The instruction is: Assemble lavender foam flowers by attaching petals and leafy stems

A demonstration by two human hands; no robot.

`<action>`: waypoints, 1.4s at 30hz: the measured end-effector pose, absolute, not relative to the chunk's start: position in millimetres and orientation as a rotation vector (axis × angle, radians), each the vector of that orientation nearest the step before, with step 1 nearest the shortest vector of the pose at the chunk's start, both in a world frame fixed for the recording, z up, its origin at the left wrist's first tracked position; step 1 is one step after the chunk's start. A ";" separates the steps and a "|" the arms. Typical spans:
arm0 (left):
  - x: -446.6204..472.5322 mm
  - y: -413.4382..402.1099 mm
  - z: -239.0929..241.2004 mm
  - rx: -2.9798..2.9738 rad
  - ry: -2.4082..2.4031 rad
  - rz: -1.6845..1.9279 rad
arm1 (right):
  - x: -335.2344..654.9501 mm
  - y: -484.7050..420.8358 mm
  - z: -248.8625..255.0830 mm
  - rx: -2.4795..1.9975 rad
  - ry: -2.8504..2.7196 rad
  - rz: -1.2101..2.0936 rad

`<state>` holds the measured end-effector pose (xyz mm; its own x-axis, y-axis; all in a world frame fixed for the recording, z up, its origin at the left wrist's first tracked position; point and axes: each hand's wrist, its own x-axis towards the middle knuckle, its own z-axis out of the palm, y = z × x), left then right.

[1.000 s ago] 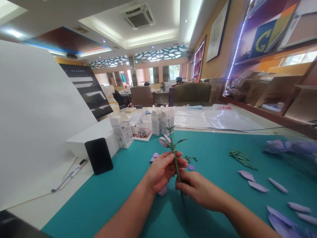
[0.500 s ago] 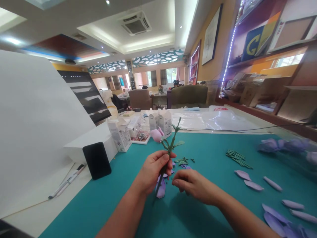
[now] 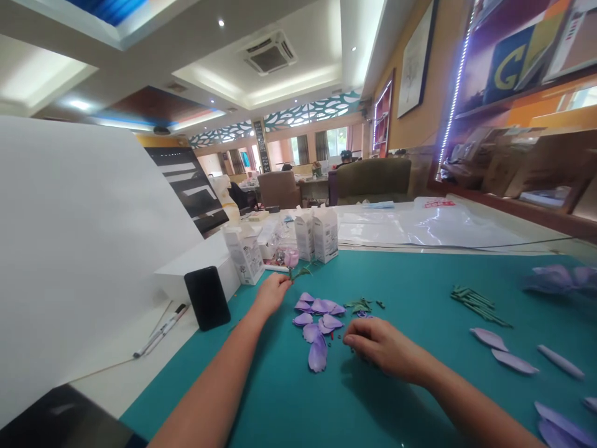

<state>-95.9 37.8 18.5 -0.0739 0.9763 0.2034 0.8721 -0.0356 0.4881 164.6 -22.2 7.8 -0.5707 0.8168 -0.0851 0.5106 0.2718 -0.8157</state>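
Observation:
My left hand reaches far across the green mat, its fingers closed on an artificial flower with a pink bud and green leaves. Most of the stem is hidden. Over the mat, my right hand is curled with fingertips together; anything inside them is hidden. Next to it lie purple rings and tiny dark bits. Between the hands spread several loose lilac petals. Behind the right hand sits a small heap of green leaf pieces.
White printed boxes stand at the mat's far edge. A black tablet-like panel leans at the left, with pens beside it. Green stems, pale petals and purple flowers lie on the right.
My left hand has carried the flower away from me and leftward, towards the boxes, uncovering the lilac petals. My right hand stays low over the mat. The view has shifted left.

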 end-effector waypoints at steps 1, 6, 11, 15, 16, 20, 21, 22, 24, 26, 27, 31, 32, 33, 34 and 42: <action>-100.0 41.9 13.6 1.999 2.072 0.721 | 164.7 -21.9 7.1 -1.212 -2.207 1.194; -116.2 55.3 -7.0 2.014 2.226 0.561 | 165.0 -18.5 1.0 -1.238 -2.275 1.146; -127.3 60.9 -20.5 1.984 2.314 0.488 | 164.2 -14.9 -6.0 -1.266 -2.320 1.143; -132.7 61.3 -28.8 1.952 2.364 0.480 | 163.7 -13.7 -9.8 -1.287 -2.340 1.141; -133.6 61.3 -30.5 1.948 2.373 0.481 | 163.5 -13.7 -10.5 -1.291 -2.342 1.145; -136.0 61.7 -35.4 1.958 2.380 0.477 | 162.1 -14.0 -13.2 -1.306 -2.356 1.171; -136.4 62.0 -36.2 1.964 2.379 0.472 | 161.7 -14.1 -14.0 -1.308 -2.361 1.175; -136.7 62.4 -36.8 1.969 2.378 0.466 | 161.4 -14.2 -14.9 -1.310 -2.366 1.176; -137.3 63.0 -38.1 1.977 2.377 0.452 | 160.9 -14.2 -16.5 -1.315 -2.373 1.172; -137.8 63.4 -39.4 1.987 2.375 0.445 | 160.6 -14.2 -17.9 -1.318 -2.372 1.174; -138.0 63.4 -40.0 1.993 2.374 0.443 | 160.6 -14.1 -18.5 -1.318 -2.369 1.179; -137.8 63.2 -41.7 1.995 2.375 0.427 | 161.2 -13.0 -20.7 -1.320 -2.347 1.213; -137.6 63.0 -41.6 1.991 2.376 0.422 | 161.4 -12.6 -21.4 -1.324 -2.344 1.220; -137.3 62.7 -41.3 1.988 2.378 0.418 | 161.7 -12.3 -22.0 -1.327 -2.342 1.225; -137.0 62.3 -40.8 1.985 2.379 0.414 | 162.0 -12.1 -22.5 -1.327 -2.343 1.226; -136.0 58.1 -36.7 1.975 2.389 0.417 | 161.1 -14.7 -17.6 -1.339 -2.369 1.220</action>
<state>-136.0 58.1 -36.7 -0.2025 0.9666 0.1572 0.9627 0.1671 0.2126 161.1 -14.7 -17.6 -0.5868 0.7737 -0.2390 0.6440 0.2670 -0.7169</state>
